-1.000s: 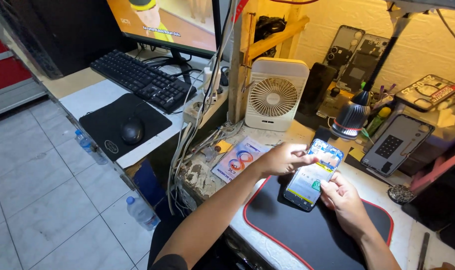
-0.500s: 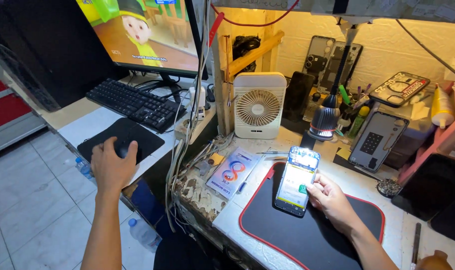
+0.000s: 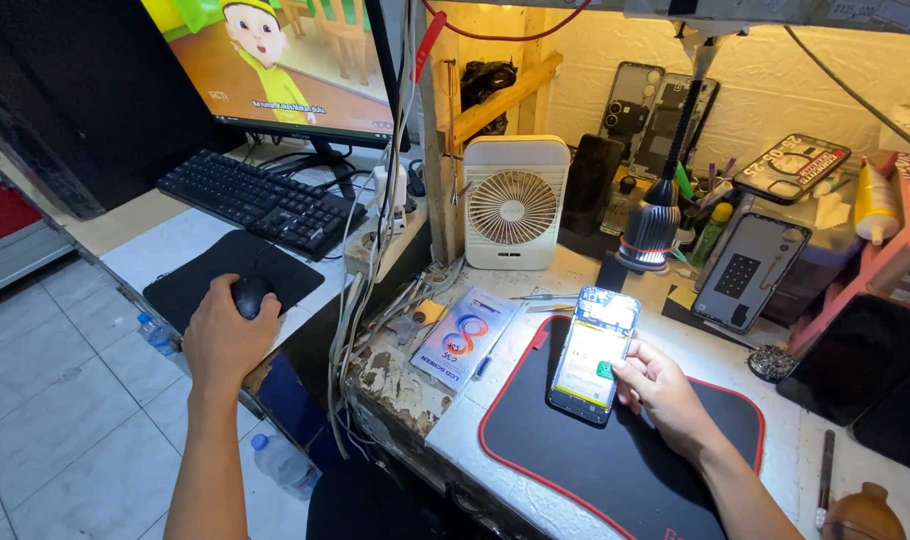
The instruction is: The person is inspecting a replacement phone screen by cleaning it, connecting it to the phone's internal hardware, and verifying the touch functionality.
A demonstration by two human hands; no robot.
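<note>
Two hands logged at my station. My left hand (image 3: 220, 335) lies curled over the black computer mouse (image 3: 249, 295), which sits on a black mouse pad (image 3: 190, 280) on the lower white table (image 3: 165, 240). My right hand (image 3: 660, 395) is clamped on the right edge of an opened smartphone with its back cover off (image 3: 593, 355), fingers closed around it; the phone lies tilted on the black work mat with red edging (image 3: 615, 460), near the mat's upper left part.

Containers: a dark pen holder (image 3: 697, 205) behind the mat carries several upright tools and pens, too small for me to tell apart. A yellow squeeze bottle (image 3: 875, 200) stands at far right. Two clear plastic water bottles (image 3: 280, 465) lie on the grey tiled floor (image 3: 45, 420) below.

Surface: a worn, chipped white work table (image 3: 405, 385) bears a flat printed packet (image 3: 465, 335) just left of the mat, a white square desk fan (image 3: 515, 205) and a lit lamp on a flexible neck (image 3: 650, 225). Phone back covers (image 3: 655, 115) lean against the cream wall.

Room: a black keyboard (image 3: 260, 200) sits under a monitor showing a cartoon (image 3: 275, 60).
</note>
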